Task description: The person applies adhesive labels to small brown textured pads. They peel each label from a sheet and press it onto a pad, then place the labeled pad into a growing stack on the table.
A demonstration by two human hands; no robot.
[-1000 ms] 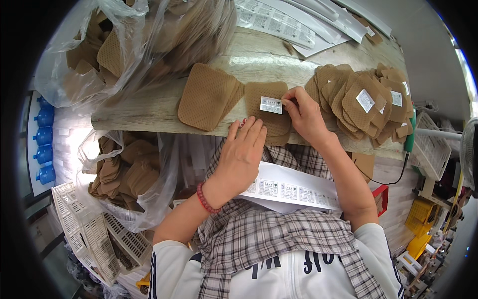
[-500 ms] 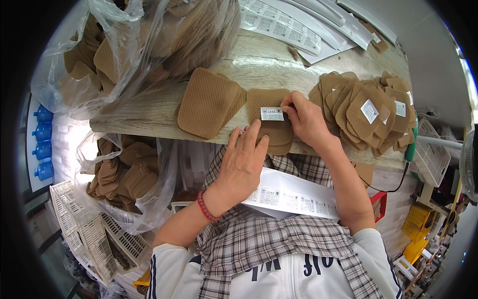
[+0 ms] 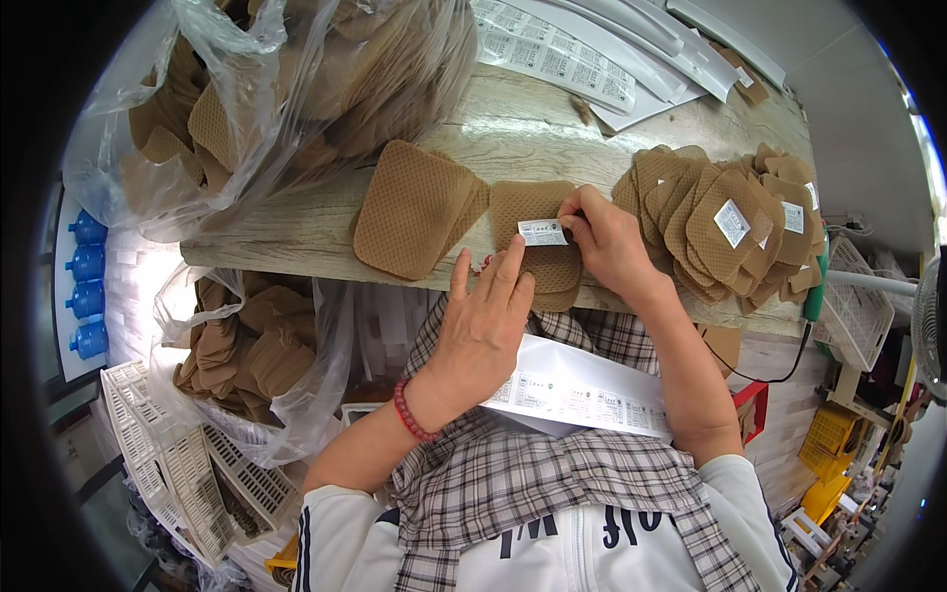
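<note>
A brown textured pad with rounded corners (image 3: 523, 200) lies near the table's front edge, on top of at least one more. Over it is a small white printed label (image 3: 543, 233), its right end pinched between the thumb and forefinger of my right hand (image 3: 614, 242). My left hand (image 3: 478, 321) has its fingers stretched and spread at the pad's lower left, one fingertip by the label's left end. Whether the label is stuck down I cannot tell. Across my lap rests a white sheet of labels (image 3: 592, 395).
Left of the pad is a small stack of plain brown pads (image 3: 409, 207). Labelled pads are heaped in a pile (image 3: 720, 222) at the right. Clear plastic bags of pads stand at the far left (image 3: 385, 69) and below the table (image 3: 261, 340). Label sheets (image 3: 562, 54) lie at the back.
The label tilts slightly more, and my left fingers have shifted a little to the right toward its left end. My right hand keeps its pinch in nearly the same place.
</note>
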